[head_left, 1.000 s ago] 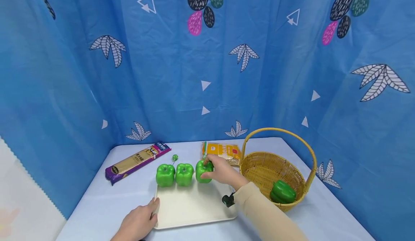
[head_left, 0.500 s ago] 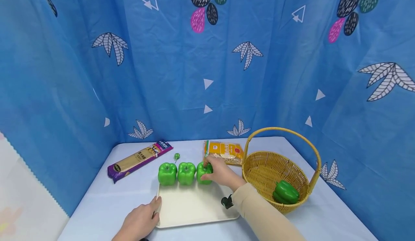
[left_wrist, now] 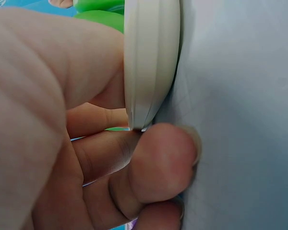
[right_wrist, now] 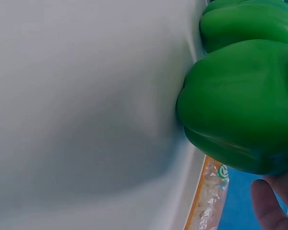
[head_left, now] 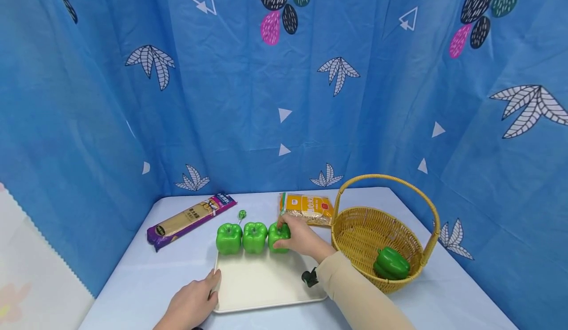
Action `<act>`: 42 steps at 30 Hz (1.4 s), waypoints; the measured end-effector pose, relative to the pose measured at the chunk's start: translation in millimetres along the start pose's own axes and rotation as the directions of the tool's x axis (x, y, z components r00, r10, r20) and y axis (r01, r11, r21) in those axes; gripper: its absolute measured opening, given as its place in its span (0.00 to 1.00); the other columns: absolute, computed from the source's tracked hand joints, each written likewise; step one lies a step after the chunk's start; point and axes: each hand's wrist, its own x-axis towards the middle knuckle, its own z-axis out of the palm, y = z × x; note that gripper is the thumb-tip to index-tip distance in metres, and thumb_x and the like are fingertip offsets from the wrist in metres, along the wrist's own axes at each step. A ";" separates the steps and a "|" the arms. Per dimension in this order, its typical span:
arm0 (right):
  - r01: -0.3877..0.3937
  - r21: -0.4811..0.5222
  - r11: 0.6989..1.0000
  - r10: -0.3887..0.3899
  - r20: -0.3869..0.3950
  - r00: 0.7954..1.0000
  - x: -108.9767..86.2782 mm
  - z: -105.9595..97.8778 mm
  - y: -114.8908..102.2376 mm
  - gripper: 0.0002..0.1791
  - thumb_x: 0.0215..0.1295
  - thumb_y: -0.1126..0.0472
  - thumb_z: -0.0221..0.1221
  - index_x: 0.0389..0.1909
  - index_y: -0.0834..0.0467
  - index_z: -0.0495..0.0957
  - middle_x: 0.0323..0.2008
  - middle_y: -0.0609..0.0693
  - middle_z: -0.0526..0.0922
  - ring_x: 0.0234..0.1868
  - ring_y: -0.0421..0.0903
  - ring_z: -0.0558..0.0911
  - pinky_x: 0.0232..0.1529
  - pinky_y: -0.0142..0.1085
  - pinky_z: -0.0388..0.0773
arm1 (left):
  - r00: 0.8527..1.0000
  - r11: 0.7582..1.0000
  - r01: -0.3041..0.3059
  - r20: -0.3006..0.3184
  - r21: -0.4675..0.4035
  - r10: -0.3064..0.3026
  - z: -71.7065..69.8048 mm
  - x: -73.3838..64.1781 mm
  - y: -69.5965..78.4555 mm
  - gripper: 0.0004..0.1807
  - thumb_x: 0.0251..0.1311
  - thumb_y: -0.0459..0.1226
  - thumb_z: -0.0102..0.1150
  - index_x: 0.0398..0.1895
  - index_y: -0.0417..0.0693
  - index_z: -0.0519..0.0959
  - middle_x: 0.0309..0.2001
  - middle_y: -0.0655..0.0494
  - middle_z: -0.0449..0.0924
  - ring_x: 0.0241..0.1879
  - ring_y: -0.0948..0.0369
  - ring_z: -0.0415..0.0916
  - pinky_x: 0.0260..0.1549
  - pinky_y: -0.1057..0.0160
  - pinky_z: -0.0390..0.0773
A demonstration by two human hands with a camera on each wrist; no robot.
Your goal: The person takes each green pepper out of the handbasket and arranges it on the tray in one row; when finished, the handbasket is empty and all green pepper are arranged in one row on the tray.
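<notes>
Along the far edge of a cream rectangular tray (head_left: pixel 262 283) stand three green bell peppers in a row. My right hand (head_left: pixel 306 238) holds the right-hand bell pepper (head_left: pixel 272 236), thumb in front and fingers over its top. Close to its left are the middle bell pepper (head_left: pixel 255 239) and the left bell pepper (head_left: pixel 229 239). In the right wrist view the held pepper sits against the tray's far rim, overlapping its neighbour. My left hand (head_left: pixel 191 301) grips the tray's left side; the left wrist view has the thumb against the tray wall and fingers (left_wrist: pixel 161 160) curled at its edge.
To the right stands a wicker basket (head_left: pixel 357 234) with a tall handle and one darker green bell pepper (head_left: pixel 391 264) inside. A yellow grain bag (head_left: pixel 308 206) and a purple noodle packet (head_left: pixel 191 220) lie behind. Blue curtain (head_left: pixel 222 123) closes off the back.
The right hand has shifted its bell pepper slightly left, closer to the middle one. The left hand keeps its grip on the tray. The head view has moved a little.
</notes>
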 end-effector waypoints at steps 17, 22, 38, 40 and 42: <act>-0.048 -0.003 0.999 0.048 0.033 0.998 -8.3 -6.9 -3.9 0.45 0.54 0.44 0.76 0.70 0.54 0.68 0.66 0.52 0.77 0.68 0.56 0.74 0.68 0.55 0.69 | 1.000 1.000 -0.003 0.023 0.005 0.003 3.3 2.1 -1.5 0.31 0.61 0.39 0.62 0.68 0.37 0.76 0.65 0.40 0.78 0.17 0.59 0.59 0.25 0.57 0.69; -0.044 0.023 0.999 0.042 0.074 0.996 -22.2 -28.4 -5.1 0.45 0.58 0.46 0.74 0.74 0.53 0.66 0.70 0.53 0.74 0.71 0.57 0.72 0.69 0.57 0.68 | 0.999 1.000 -0.002 0.033 -0.011 0.002 3.4 2.2 -2.2 0.31 0.61 0.39 0.62 0.68 0.37 0.75 0.66 0.39 0.78 0.17 0.59 0.59 0.24 0.57 0.69; -0.308 -0.124 0.943 0.314 0.037 0.949 -95.7 -149.6 80.7 0.28 0.63 0.44 0.69 0.57 0.58 0.80 0.50 0.53 0.84 0.48 0.47 0.82 0.49 0.48 0.81 | 1.000 1.000 -0.011 0.028 -0.024 0.012 -2.3 3.1 -8.0 0.31 0.62 0.38 0.61 0.69 0.35 0.74 0.66 0.37 0.77 0.17 0.59 0.55 0.20 0.59 0.62; -0.351 -0.141 0.926 0.360 0.037 0.932 -107.6 -148.7 99.6 0.29 0.64 0.46 0.68 0.58 0.62 0.79 0.49 0.54 0.85 0.45 0.48 0.82 0.45 0.47 0.81 | 0.999 1.000 -0.016 0.038 -0.025 0.017 -2.1 3.4 -7.6 0.32 0.62 0.38 0.61 0.69 0.35 0.74 0.66 0.37 0.76 0.17 0.59 0.55 0.21 0.59 0.63; -0.379 -0.147 0.914 0.389 0.046 0.920 -118.5 -145.3 112.1 0.27 0.65 0.48 0.67 0.55 0.65 0.79 0.43 0.54 0.85 0.38 0.48 0.80 0.38 0.45 0.79 | 0.999 0.999 -0.021 0.043 -0.036 0.023 -0.9 3.7 -7.0 0.31 0.62 0.38 0.61 0.69 0.35 0.74 0.66 0.37 0.77 0.17 0.59 0.54 0.21 0.59 0.63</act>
